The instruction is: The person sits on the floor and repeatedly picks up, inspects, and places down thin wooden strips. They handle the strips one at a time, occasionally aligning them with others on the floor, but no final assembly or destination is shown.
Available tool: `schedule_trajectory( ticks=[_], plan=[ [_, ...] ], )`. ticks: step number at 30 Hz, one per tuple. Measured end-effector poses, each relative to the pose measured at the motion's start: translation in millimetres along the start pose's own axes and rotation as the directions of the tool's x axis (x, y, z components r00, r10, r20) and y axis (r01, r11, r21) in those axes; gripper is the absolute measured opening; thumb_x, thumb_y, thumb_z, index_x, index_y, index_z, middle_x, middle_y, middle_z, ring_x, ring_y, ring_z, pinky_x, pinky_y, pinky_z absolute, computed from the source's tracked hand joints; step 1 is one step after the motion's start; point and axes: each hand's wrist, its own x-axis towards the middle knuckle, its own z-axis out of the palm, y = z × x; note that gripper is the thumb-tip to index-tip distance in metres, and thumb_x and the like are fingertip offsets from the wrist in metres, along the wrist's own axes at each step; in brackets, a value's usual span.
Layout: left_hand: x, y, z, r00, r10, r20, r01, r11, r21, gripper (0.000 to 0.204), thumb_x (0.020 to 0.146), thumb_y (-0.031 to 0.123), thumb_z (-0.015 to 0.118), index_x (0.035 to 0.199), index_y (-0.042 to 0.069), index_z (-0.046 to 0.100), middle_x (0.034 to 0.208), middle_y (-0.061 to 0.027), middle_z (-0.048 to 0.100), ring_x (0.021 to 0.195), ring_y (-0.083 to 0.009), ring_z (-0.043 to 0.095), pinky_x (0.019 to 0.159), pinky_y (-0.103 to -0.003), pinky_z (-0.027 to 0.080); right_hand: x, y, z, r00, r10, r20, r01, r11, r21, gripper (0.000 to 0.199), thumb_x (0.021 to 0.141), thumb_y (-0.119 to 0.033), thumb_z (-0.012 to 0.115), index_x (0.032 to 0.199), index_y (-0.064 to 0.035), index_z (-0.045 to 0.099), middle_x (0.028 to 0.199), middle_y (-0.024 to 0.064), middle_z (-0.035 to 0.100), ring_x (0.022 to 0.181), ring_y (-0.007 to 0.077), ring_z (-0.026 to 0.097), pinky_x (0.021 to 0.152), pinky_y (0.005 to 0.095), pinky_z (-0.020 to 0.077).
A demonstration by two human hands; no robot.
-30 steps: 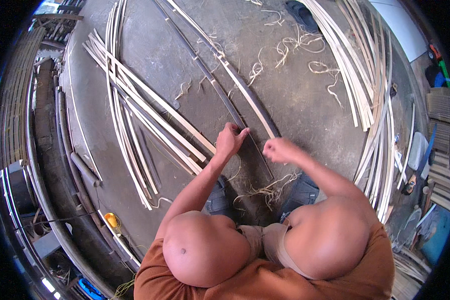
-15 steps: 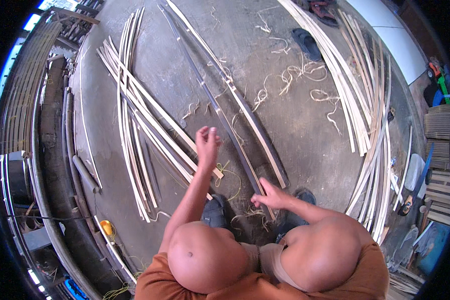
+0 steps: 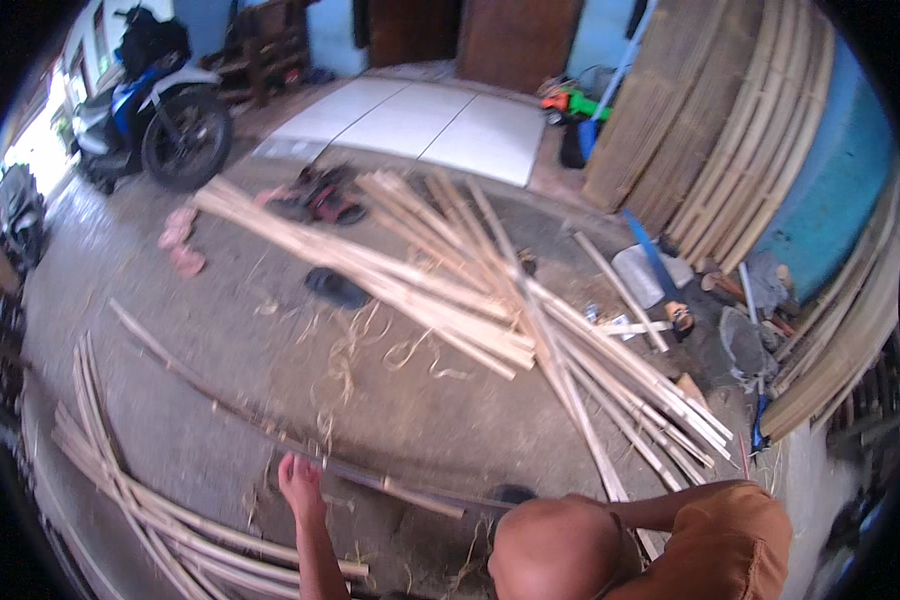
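My left hand (image 3: 301,484) is raised beside the middle of a long, dark-edged bamboo strip (image 3: 233,409). Its fingers are loosely bent, and nothing shows in them. The strip runs across the floor from the far left towards my right knee (image 3: 555,548). My right forearm (image 3: 656,511) reaches behind that knee, which hides my right fingers and whatever they touch. Pale split bamboo strips (image 3: 185,520) lie crossed at the lower left, close to my left forearm. Motion blurs part of the picture.
More bamboo strips (image 3: 450,290) lie piled ahead and to the right. Curly shavings (image 3: 345,355) and a dark sandal (image 3: 336,288) are on the floor. A blue-bladed saw (image 3: 656,262) rests at the right by bamboo panels (image 3: 715,130). A motorbike (image 3: 155,110) stands far left.
The view has swung to the right, bringing the motorbike and doorway in. My right hand, earlier at the near end of a dark bamboo strip, is now behind my knee.
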Motion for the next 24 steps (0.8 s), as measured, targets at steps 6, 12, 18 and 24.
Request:
schedule_trajectory(
  ticks=[6, 12, 18, 24],
  plan=[
    [-19.1, 9.8, -31.9, 0.982, -0.135, 0.134, 0.133, 0.991, 0.025, 0.006, 0.098, 0.011, 0.059, 0.094, 0.006, 0.058, 0.071, 0.0030, 0.049, 0.063, -0.0078, 0.048, 0.059, -0.024, 0.045, 5.5, -19.1, -10.1, 0.991, 0.013, -0.132, 0.000, 0.995, 0.099, 0.030, 0.098, -0.027, 0.062, 0.119, -0.0068, 0.054, 0.095, 0.0048, 0.069, 0.082, 0.0201, 0.065, 0.073, 0.0375, 0.0524],
    [-36.5, 41.7, -18.8, 0.988, -0.109, 0.112, 0.107, 0.994, 0.028, 0.012, 0.098, 0.010, 0.055, 0.086, 0.008, 0.053, 0.070, 0.0006, 0.051, 0.059, -0.0118, 0.052, 0.054, -0.027, 0.046, 6.3, -39.6, -23.0, 0.975, 0.024, -0.220, 0.000, 0.994, 0.110, 0.029, 0.097, -0.027, 0.062, 0.117, -0.0066, 0.055, 0.094, 0.0050, 0.068, 0.081, 0.0204, 0.065, 0.073, 0.0375, 0.0525],
    [-19.5, 35.3, -37.2, 0.942, 0.158, 0.295, -0.252, 0.916, 0.312, 0.020, 0.096, 0.017, 0.060, 0.090, -0.001, 0.069, 0.078, -0.0055, 0.065, 0.072, -0.0158, 0.056, 0.064, -0.032, 0.047, 15.9, -60.7, -28.5, 0.961, -0.010, -0.276, 0.041, 0.993, 0.107, 0.028, 0.096, -0.026, 0.063, 0.115, -0.0063, 0.056, 0.093, 0.0053, 0.068, 0.080, 0.0207, 0.065, 0.072, 0.0375, 0.0526],
    [44.4, -13.2, -101.8, 0.766, 0.287, 0.575, -0.609, 0.610, 0.507, 0.016, 0.086, 0.009, 0.061, 0.101, 0.008, 0.068, 0.103, -0.0108, 0.069, 0.100, -0.0311, 0.062, 0.094, -0.050, 0.043, 24.2, -89.7, -31.1, 0.950, -0.098, -0.297, 0.126, 0.989, 0.077, 0.026, 0.096, -0.025, 0.063, 0.113, -0.0060, 0.057, 0.093, 0.0056, 0.068, 0.080, 0.0210, 0.065, 0.072, 0.0375, 0.0527]
  ],
)
